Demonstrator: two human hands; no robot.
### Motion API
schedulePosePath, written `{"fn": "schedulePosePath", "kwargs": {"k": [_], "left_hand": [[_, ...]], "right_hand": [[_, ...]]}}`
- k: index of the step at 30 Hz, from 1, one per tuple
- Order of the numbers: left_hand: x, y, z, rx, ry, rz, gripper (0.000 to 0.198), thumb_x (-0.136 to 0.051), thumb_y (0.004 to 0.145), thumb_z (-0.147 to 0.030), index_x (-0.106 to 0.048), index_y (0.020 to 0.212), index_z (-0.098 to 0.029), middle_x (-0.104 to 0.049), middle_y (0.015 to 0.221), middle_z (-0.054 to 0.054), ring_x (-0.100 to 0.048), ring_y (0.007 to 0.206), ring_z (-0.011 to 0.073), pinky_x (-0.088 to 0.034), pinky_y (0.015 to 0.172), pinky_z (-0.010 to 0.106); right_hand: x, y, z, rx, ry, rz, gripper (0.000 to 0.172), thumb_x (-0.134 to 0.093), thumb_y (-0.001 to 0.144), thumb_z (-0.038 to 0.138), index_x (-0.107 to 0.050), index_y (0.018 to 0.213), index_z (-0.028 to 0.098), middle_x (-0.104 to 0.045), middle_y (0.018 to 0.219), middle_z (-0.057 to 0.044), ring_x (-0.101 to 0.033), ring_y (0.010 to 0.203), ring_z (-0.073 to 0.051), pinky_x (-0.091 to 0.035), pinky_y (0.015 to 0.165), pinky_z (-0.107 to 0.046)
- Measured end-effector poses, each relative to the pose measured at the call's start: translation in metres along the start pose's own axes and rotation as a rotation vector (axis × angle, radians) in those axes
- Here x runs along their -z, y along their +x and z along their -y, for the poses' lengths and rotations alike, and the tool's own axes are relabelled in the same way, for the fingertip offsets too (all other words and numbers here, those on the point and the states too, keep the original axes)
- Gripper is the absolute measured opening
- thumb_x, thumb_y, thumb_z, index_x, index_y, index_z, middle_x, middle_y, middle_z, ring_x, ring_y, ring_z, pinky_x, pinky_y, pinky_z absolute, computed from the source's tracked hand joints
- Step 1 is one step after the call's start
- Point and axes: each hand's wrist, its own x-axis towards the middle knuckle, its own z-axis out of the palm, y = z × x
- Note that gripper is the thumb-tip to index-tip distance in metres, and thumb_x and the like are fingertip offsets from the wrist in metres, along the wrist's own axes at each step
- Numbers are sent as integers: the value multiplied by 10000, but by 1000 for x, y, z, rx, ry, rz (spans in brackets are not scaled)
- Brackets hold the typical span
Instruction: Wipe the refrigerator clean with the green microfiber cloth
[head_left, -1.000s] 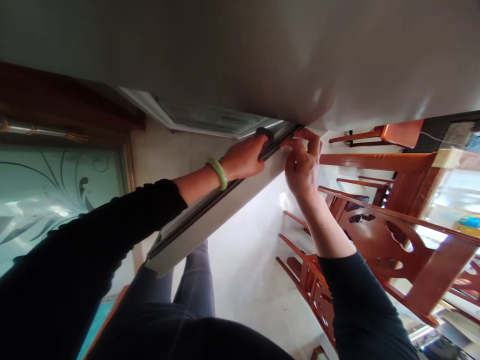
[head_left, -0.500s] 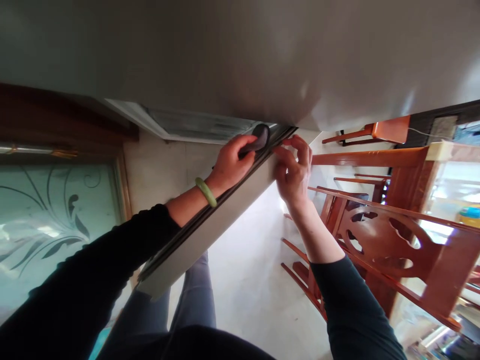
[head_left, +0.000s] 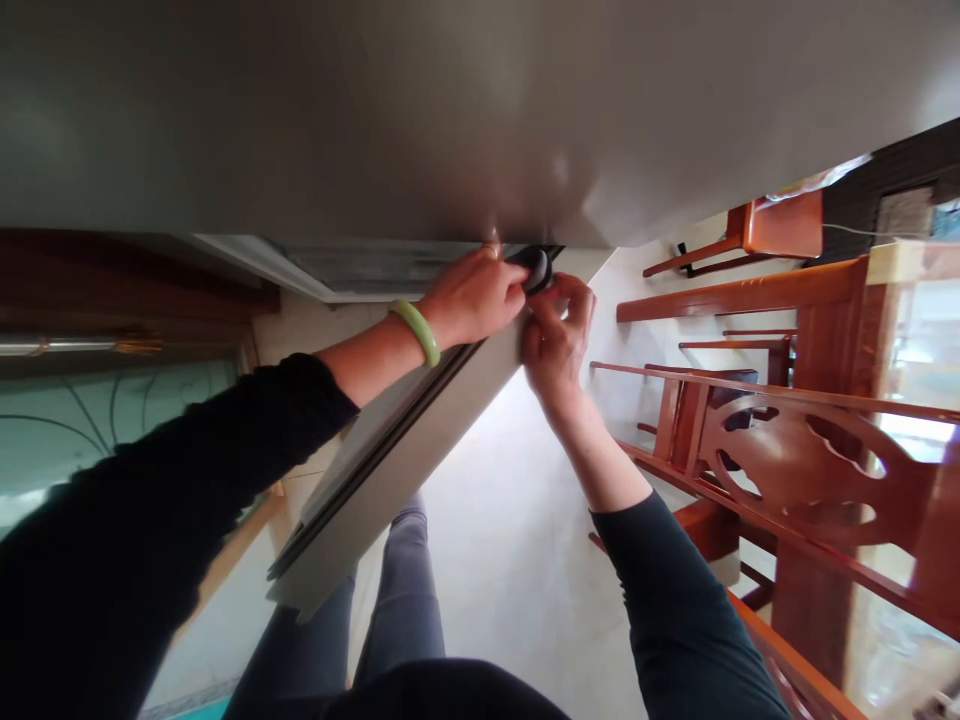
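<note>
A pale door edge runs diagonally, with a dark rubber strip along it, and meets a large grey panel above. My left hand, wearing a green bangle, is closed on a small rounded dark piece at the corner where strip and panel meet. My right hand is just beside it, fingers curled and pinched against the same dark piece. Most of that piece is hidden by my fingers.
Reddish wooden chairs crowd the right side. A frosted patterned glass door in a dark wood frame is at the left. Pale tiled floor and my grey-trousered legs lie below.
Both hands have drawn together at the corner under the grey panel. The right hand has closed in on the dark piece that the left hand holds. The view has tilted.
</note>
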Motion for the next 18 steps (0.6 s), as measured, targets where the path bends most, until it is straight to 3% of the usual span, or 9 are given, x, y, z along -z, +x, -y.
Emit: {"fn": "schedulePosePath", "kwargs": {"k": [3, 6, 12, 18], "left_hand": [[11, -6, -7, 18, 198, 95, 386, -499, 989, -172, -771, 1263, -197, -703, 1261, 156, -715, 1131, 308, -557, 1028, 455], [9, -2, -9, 37, 266, 128, 464, -458, 1019, -176, -707, 1403, -249, -693, 1298, 162, -709, 1175, 327, -562, 1017, 458], [-12, 31, 5, 14, 193, 90, 428, -578, 1009, -250, -700, 1418, -282, -786, 1070, 107, -749, 1061, 309, -574, 989, 426], [-28, 61, 30, 39, -88, 71, 364, -709, 942, -293, -770, 1298, -329, -794, 1257, 26, -715, 1208, 269, -516, 1132, 365]], "right_hand": [[-4, -1, 2, -35, 48, -13, 356, -469, 952, 178, -721, 1192, 249, -530, 1197, -102, -516, 1354, -312, -495, 1146, -586], [-8, -2, 6, -49, 78, -52, 378, -454, 951, 167, -730, 1192, 257, -538, 1148, -93, -536, 1332, -297, -498, 1137, -568], [-12, -5, 8, -86, 94, -60, 409, -419, 960, 158, -736, 1178, 299, -542, 1109, -89, -537, 1334, -294, -505, 1113, -555], [-12, -5, 7, -114, 79, -26, 420, -411, 973, 180, -742, 1194, 316, -538, 1102, -91, -526, 1345, -299, -491, 1160, -582]]}}
